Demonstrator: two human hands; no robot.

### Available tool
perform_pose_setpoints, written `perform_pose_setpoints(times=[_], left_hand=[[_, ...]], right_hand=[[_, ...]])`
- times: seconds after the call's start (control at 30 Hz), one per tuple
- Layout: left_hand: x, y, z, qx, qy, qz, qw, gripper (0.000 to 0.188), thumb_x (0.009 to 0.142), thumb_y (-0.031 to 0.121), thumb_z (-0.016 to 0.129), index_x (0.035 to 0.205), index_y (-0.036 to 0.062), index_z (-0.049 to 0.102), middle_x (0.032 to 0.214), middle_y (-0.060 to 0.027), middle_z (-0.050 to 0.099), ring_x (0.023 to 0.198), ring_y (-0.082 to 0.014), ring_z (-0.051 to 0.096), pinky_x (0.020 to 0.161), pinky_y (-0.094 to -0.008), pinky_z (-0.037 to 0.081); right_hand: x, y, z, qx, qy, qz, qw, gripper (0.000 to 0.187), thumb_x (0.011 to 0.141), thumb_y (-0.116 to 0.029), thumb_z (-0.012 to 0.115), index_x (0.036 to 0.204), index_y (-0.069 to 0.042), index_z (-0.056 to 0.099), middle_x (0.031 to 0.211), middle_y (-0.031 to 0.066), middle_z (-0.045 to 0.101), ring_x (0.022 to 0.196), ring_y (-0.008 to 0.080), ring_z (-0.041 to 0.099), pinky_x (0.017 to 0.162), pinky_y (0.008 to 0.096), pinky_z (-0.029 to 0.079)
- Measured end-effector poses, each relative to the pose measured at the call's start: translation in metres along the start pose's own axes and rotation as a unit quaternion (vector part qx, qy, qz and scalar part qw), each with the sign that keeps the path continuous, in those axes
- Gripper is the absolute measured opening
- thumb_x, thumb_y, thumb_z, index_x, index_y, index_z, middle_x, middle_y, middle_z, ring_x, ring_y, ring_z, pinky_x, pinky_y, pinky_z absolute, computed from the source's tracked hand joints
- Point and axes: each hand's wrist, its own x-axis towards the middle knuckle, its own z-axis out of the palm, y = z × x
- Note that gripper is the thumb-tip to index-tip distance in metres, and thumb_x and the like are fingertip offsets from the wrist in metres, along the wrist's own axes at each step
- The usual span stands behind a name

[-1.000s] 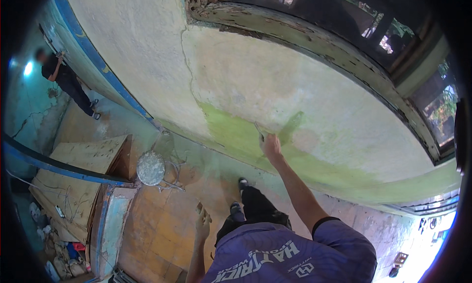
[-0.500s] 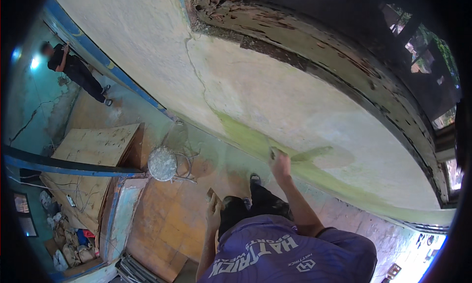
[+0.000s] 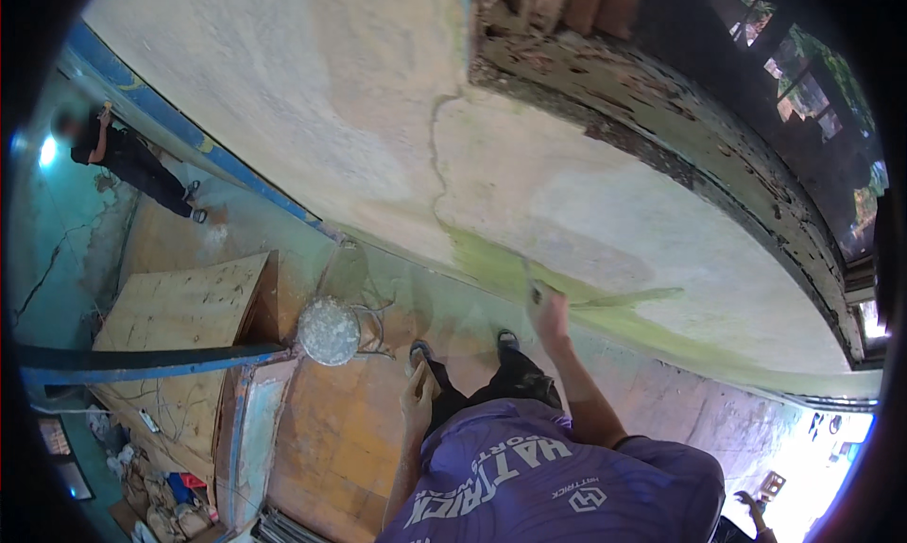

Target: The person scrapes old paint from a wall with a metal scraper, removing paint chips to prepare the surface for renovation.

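Note:
My right hand (image 3: 548,309) is closed around a putty knife (image 3: 528,269), whose thin blade meets the wall low down, over a band of green paint. Pale filler coats much of the wall (image 3: 586,203) above that band, and a crack (image 3: 436,156) runs down through it. Beside my thigh, my left hand (image 3: 417,401) has its fingers curled on a small flat brown piece, mostly hidden from this angle.
A bucket with a whitish top (image 3: 329,330) stands left of my feet. Beyond it lean wooden boards (image 3: 179,302). A person in dark clothes (image 3: 137,161) stands at the far left. Above the wall sits a worn window frame (image 3: 699,137); another person's hand (image 3: 751,500) shows lower right.
My view has shifted, and wall and bucket appear further right. My right hand stays at the wall with the knife. The left hand has turned, hiding most of its flat piece.

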Motion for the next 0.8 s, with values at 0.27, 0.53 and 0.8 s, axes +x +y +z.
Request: perform_pose_setpoints(times=[0.27, 0.53, 0.8], left_hand=[[0.059, -0.005, -0.075, 0.021, -0.023, 0.006, 0.999, 0.035, 0.092, 0.007, 0.057, 0.126, -0.0004, 0.058, 0.112, -0.0124, 0.065, 0.102, -0.0166, 0.059, 0.088, -0.0281, 0.046], [0.101, -0.024, -0.123, 0.040, -0.048, 0.103, 0.993, 0.031, 0.091, 0.003, 0.056, 0.121, -0.0016, 0.057, 0.109, -0.0113, 0.062, 0.110, -0.0193, 0.056, 0.095, -0.0309, 0.043], [0.123, 0.011, -0.099, -0.038, -0.162, 0.045, 0.985, 0.045, 0.090, 0.001, 0.057, 0.133, -0.0027, 0.044, 0.114, -0.0123, 0.060, 0.105, -0.0186, 0.058, 0.091, -0.0300, 0.046]], right_hand=[[0.047, -0.046, 0.112, -0.053, -0.015, -0.034, 0.998, 0.015, 0.081, -0.012, 0.062, 0.093, -0.003, 0.065, 0.078, 0.0227, 0.063, 0.072, 0.0416, 0.062, 0.065, 0.0471, 0.051], [0.003, -0.040, 0.092, 0.046, 0.097, 0.072, 0.992, 0.014, 0.088, -0.012, 0.061, 0.082, 0.001, 0.059, 0.059, 0.0148, 0.058, 0.053, 0.0275, 0.061, 0.051, 0.0381, 0.045], [0.014, -0.032, 0.071, 0.053, 0.161, 0.077, 0.982, 0.019, 0.093, -0.017, 0.059, 0.085, 0.000, 0.059, 0.057, 0.0111, 0.058, 0.053, 0.0160, 0.063, 0.049, 0.0310, 0.044]])
